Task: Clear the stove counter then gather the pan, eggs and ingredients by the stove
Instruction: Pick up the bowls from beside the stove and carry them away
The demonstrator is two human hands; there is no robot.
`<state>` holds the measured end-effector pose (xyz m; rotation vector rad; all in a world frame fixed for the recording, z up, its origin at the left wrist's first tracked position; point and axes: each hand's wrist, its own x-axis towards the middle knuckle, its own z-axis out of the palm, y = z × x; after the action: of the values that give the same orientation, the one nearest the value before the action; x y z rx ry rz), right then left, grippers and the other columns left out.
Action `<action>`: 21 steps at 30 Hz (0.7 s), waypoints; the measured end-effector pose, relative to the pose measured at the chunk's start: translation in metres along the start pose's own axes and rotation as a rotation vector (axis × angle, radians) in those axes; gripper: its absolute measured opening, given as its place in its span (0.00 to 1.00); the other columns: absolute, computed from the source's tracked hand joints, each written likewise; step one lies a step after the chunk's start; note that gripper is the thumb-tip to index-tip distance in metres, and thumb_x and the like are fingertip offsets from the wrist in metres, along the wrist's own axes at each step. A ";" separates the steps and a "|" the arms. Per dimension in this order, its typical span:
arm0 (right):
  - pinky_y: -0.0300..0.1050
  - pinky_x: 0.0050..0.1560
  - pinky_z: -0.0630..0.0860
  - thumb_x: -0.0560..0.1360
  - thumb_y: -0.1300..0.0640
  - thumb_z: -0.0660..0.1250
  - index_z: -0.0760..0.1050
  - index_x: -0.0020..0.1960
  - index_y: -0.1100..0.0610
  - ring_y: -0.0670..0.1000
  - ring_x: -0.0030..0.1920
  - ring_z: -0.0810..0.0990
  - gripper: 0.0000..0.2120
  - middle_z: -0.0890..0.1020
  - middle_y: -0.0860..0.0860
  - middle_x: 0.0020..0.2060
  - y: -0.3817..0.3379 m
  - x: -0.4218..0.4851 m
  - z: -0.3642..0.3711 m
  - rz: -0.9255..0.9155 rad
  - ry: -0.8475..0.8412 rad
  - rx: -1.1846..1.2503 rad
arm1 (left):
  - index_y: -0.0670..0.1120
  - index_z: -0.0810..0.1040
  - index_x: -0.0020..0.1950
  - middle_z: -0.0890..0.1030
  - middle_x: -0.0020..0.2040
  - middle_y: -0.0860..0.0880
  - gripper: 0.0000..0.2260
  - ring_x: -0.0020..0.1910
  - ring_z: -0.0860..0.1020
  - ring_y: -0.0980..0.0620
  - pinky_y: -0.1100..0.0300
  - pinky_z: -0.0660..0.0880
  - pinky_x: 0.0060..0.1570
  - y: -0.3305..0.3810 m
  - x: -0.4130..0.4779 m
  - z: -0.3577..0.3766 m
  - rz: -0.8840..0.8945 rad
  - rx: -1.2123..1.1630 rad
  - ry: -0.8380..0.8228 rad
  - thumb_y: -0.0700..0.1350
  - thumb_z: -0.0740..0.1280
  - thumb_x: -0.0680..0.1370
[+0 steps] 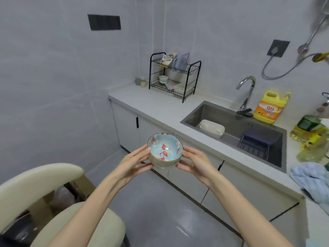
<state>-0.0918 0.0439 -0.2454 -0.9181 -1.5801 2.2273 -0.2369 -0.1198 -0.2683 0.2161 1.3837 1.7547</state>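
Worn on the head, wide-angle, facing forward and down along both forearms. Close above the left hand (135, 162), right hand (196, 164) and the bowl (165, 150) between them at mid-frame; farther from the desk (160, 107) along the right, with sink (222, 114) and dish rack (175, 75) toward the far corner.

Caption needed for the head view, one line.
Left hand and right hand hold a floral bowl before the counter with its sink and dish rack.
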 end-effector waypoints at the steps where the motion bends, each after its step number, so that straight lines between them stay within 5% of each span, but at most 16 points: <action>1: 0.49 0.51 0.81 0.77 0.62 0.65 0.77 0.57 0.53 0.59 0.58 0.80 0.11 0.82 0.56 0.55 -0.010 0.023 0.005 0.000 -0.027 -0.009 | 0.49 0.79 0.63 0.81 0.58 0.44 0.24 0.58 0.80 0.48 0.55 0.81 0.48 0.010 0.018 -0.005 0.009 -0.008 0.013 0.49 0.75 0.67; 16: 0.49 0.51 0.82 0.76 0.67 0.63 0.79 0.55 0.57 0.56 0.45 0.84 0.11 0.85 0.53 0.42 -0.078 0.326 0.092 0.095 -0.176 -0.048 | 0.49 0.78 0.62 0.84 0.54 0.47 0.18 0.54 0.82 0.51 0.57 0.80 0.52 0.128 0.262 -0.096 0.054 -0.017 0.109 0.48 0.71 0.72; 21: 0.49 0.50 0.82 0.76 0.68 0.62 0.79 0.52 0.57 0.55 0.44 0.83 0.11 0.84 0.53 0.41 -0.106 0.420 0.121 0.130 -0.142 -0.041 | 0.48 0.81 0.56 0.85 0.51 0.48 0.16 0.51 0.83 0.51 0.58 0.81 0.46 0.178 0.348 -0.122 0.023 -0.046 0.131 0.47 0.72 0.68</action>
<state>-0.5050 0.2206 -0.2670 -0.9163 -1.6767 2.4062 -0.6138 0.0386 -0.2859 0.0936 1.4367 1.8449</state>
